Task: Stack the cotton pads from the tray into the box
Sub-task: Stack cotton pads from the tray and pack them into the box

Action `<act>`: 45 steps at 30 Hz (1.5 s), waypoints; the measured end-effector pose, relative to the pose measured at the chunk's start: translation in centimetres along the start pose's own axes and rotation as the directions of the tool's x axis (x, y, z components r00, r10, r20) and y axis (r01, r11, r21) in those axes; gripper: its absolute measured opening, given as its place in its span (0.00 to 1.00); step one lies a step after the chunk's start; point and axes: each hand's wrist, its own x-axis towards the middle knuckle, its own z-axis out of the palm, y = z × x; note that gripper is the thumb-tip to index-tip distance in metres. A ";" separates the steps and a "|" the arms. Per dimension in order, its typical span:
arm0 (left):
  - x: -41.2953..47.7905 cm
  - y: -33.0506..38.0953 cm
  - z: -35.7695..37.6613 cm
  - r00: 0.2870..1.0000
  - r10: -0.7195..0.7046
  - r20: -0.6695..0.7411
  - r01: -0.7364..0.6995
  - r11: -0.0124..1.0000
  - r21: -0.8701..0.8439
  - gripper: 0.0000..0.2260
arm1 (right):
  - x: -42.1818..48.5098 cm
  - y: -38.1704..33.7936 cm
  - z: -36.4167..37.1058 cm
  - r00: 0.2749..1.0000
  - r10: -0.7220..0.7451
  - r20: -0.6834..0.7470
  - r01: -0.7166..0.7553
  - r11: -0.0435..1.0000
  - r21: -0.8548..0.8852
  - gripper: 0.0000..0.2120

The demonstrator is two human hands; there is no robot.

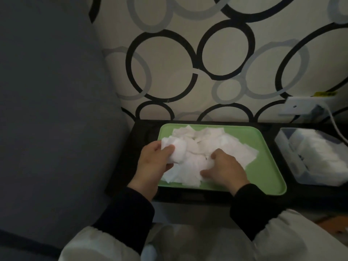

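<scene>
A green tray (263, 166) lies on a dark low table and carries a loose heap of white square cotton pads (222, 146). My left hand (154, 162) is at the tray's left edge and grips a small bunch of cotton pads (177, 149) between thumb and fingers. On the heap's near side rests my right hand (224, 170), its fingers curled down into the pads; whether it has hold of one is hidden. A clear plastic box (290, 153) stands to the right of the tray with white cotton pads (318, 149) stacked inside.
The dark table (128, 159) stands against a wall with black and grey ring patterns. A grey upholstered surface (47, 110) fills the left. A white power strip (301, 106) with a cable sits behind the box. My knees in light trousers are below the table.
</scene>
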 end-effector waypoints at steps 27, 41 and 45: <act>-0.5 -0.2 6.5 0.978 -0.001 0.210 0.013 0.998 -0.054 0.06 | -0.6 1.8 -4.4 0.992 -0.124 -0.011 0.045 0.276 0.960 0.09; -0.4 -0.3 6.7 0.951 -0.008 0.310 0.010 1.000 -0.006 0.12 | -0.6 2.2 -4.9 0.976 -0.161 -0.148 0.218 0.656 0.722 0.12; 0.5 -0.5 7.0 0.973 -0.019 0.230 0.027 0.999 -0.032 0.05 | 0.1 4.5 -5.8 0.982 -0.045 -0.183 0.162 0.699 0.696 0.14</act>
